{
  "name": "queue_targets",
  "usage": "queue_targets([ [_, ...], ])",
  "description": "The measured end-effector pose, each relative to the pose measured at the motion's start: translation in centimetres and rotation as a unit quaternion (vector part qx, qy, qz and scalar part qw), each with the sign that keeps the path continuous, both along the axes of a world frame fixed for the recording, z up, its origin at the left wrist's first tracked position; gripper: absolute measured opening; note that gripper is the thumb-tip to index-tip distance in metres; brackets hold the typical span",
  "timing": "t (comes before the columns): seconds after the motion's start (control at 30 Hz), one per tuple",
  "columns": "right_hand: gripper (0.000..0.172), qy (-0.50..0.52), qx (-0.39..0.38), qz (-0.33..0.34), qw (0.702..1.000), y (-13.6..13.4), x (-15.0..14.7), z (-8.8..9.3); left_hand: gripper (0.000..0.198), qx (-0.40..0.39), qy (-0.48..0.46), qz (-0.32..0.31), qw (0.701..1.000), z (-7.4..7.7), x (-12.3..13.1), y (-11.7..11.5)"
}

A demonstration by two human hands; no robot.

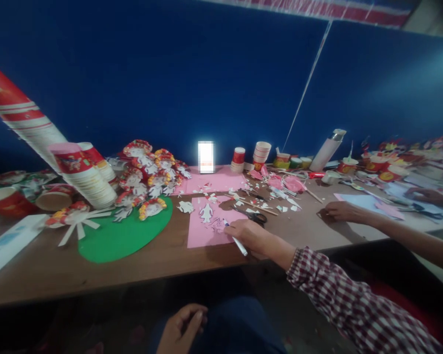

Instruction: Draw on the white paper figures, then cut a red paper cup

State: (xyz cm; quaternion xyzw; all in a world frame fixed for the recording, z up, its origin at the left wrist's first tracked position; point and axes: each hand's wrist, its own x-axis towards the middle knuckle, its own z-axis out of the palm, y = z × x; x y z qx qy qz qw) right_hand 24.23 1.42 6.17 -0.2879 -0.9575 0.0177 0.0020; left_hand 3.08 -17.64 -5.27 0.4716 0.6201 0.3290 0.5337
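My right hand [250,236], in a red checked sleeve, grips a white pen [236,240] with its tip on a pink sheet of paper [203,232] lying on the wooden table [155,263]. A white cut-out figure [206,212] lies on the sheet, with pen marks beside it. Black scissors [256,216] rest just beyond my right hand. My left hand [182,328] is below the table edge on my lap, fingers curled loosely, nothing visible in it.
A green oval sheet [121,236], stacked red-and-white paper cups [84,174] and decorated paper figures [147,179] fill the left. A lit phone [206,157], cups, paper scraps and a white bottle [327,150] stand behind. Another person's hand [341,211] and arm rest at the right.
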Motion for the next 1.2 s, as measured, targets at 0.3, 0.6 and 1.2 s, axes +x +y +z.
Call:
queue_targets([
  [0.3,0.016,0.125,0.059,-0.008,0.990,1.0,1.3,-3.5,0.043,0.041,0.055,0.009,0.998,1.4,-0.9,0.5],
  [0.6,0.025,0.217,0.131,-0.078,0.964,5.4,3.9,-2.0,0.027,0.234,0.199,0.032,0.951,8.6,-6.2,8.4],
  [1.2,0.027,0.484,-0.093,-0.222,0.841,8.8,0.1,-1.0,0.016,0.365,0.263,-0.204,0.869,7.8,-4.5,28.9],
])
